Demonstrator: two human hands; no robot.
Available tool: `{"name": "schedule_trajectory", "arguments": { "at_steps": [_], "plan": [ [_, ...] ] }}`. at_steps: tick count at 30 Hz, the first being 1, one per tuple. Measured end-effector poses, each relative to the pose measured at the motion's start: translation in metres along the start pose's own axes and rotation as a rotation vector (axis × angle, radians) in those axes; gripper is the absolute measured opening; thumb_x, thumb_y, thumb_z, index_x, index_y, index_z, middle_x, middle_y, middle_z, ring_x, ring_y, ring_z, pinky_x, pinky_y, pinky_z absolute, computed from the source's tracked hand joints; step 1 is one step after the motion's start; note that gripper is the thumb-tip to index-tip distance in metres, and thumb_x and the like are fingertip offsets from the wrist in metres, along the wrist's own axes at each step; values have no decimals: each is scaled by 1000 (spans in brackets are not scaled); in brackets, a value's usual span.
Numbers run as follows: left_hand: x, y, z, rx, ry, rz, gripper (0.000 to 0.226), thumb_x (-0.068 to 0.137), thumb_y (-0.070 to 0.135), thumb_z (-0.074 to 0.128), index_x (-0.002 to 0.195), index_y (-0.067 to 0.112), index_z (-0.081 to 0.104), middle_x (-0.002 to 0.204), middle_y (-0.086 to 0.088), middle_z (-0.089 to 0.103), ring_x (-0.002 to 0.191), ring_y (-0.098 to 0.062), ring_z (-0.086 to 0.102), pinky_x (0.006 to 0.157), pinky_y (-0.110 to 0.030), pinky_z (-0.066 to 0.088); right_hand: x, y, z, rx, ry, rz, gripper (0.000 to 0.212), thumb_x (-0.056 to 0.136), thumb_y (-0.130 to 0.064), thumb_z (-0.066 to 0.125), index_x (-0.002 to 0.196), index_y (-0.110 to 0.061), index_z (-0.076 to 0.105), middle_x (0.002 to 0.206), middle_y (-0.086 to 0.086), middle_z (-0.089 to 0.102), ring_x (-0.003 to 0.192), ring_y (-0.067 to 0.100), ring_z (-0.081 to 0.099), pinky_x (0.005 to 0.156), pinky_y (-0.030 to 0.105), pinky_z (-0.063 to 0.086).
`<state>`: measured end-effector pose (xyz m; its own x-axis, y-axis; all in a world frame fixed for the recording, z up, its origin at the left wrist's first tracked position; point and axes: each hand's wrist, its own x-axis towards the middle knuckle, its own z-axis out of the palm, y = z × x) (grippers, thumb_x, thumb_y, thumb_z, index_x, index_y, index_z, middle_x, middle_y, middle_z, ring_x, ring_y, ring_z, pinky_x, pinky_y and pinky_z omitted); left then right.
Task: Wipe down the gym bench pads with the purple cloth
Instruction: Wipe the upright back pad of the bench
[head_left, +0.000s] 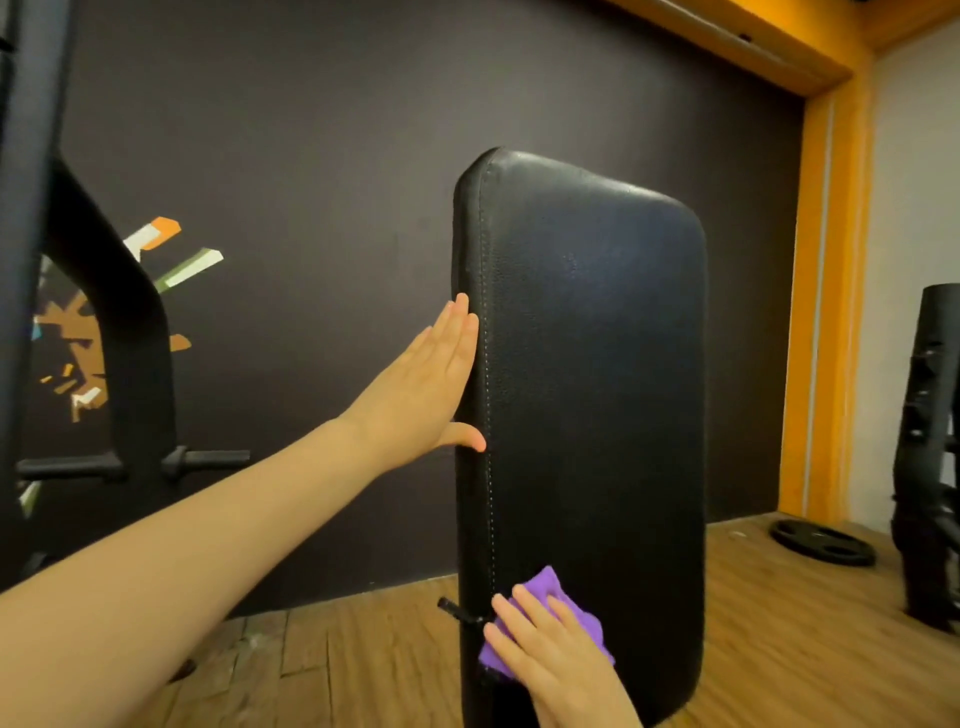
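- Dark wall: behind the bench, bearing a painted orange, white and green graphic at left.
- Wooden floor: plank surface under the equipment.
- Bench back pad: black, stitched, raised close to upright, centre of view.
- Black machine frame: far left, partly cropped.
- Left hand: flat, fingers straight, resting against the pad's left edge; grasps nothing.
- Right hand: fingers spread and straight, pressing the cloth to the pad's lower left face.
- Weight plate: black, flat on the floor at right.
- Purple cloth: crumpled, under the right hand, against the pad.
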<state>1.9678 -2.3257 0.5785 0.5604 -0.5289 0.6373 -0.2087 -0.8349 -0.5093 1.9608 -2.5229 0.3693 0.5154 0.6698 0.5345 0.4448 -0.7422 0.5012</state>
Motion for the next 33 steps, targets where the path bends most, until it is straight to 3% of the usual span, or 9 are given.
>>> {"name": "schedule_trajectory", "arguments": {
  "at_steps": [4, 8, 13, 17, 21, 24, 26, 29, 33],
  "plan": [
    [-2, 4, 0, 0, -28, -20, 113, 82, 70, 35, 135, -8, -25, 152, -28, -22, 144, -35, -15, 118, -37, 0, 33, 20, -35, 116, 437, 107, 60, 70, -20, 66, 125, -22, 43, 127, 0, 58, 127, 15, 42, 115, 31, 15],
    [-4, 7, 0, 7, -34, -30, 110, 84, 67, 37, 142, -8, -19, 153, -27, -21, 144, -33, -14, 117, -35, -2, 65, 27, -49, 283, 613, 350, 44, 84, -15, 41, 127, -12, 47, 134, 3, 46, 130, 19, 35, 114, 31, 8],
    [-6, 8, 1, -25, -24, -24, 109, 83, 65, 39, 143, -8, -16, 153, -27, -18, 145, -33, -11, 117, -36, 2, -12, -28, 16, 233, 292, 283, 44, 84, -12, 34, 128, -19, 38, 132, 2, 53, 127, 16, 36, 116, 25, 1],
    [-9, 11, 4, -25, -21, -27, 107, 84, 63, 37, 142, -9, -17, 153, -27, -17, 145, -33, -10, 117, -36, 3, -60, -27, 38, 98, -332, -11, 87, 57, -22, 85, 131, -21, 39, 136, 4, 52, 125, 17, 48, 106, 20, 24],
    [-14, 17, 7, -89, -6, -30, 100, 89, 55, 42, 141, -6, -17, 154, -26, -17, 146, -31, -8, 116, -32, -1, -62, -22, 30, 99, -221, -9, 109, 11, -35, 91, 114, -26, 54, 113, -8, 67, 101, 11, 64, 85, 27, 48],
    [-17, 19, 11, -110, 32, -25, 96, 91, 52, 43, 139, -6, -18, 155, -26, -14, 146, -32, -6, 115, -32, -1, -39, -17, 6, 139, 57, 28, 66, 63, -26, 72, 124, -27, 46, 131, -7, 53, 121, 12, 47, 111, 29, 23],
    [-16, 20, 12, -107, 26, -32, 95, 92, 51, 42, 143, -6, -15, 155, -26, -14, 146, -31, -7, 116, -32, 0, -22, -13, 0, 219, 177, 203, 51, 78, -20, 47, 128, -25, 39, 135, -5, 48, 127, 14, 36, 113, 30, 4],
    [-17, 21, 10, -76, 23, -38, 94, 92, 52, 40, 145, -7, -12, 155, -26, -14, 146, -31, -7, 115, -32, -1, -31, -19, 17, 236, 115, 274, 53, 78, -19, 39, 130, -24, 37, 133, -3, 52, 131, 12, 30, 114, 27, -1],
    [-17, 21, 10, -88, 27, -36, 95, 92, 52, 42, 146, -7, -8, 155, -26, -12, 146, -32, -5, 112, -30, -2, -74, -18, 41, 37, -136, 25, 97, 50, -26, 83, 132, -28, 33, 131, -10, 54, 128, 10, 36, 113, 32, 19]
  ]
}}
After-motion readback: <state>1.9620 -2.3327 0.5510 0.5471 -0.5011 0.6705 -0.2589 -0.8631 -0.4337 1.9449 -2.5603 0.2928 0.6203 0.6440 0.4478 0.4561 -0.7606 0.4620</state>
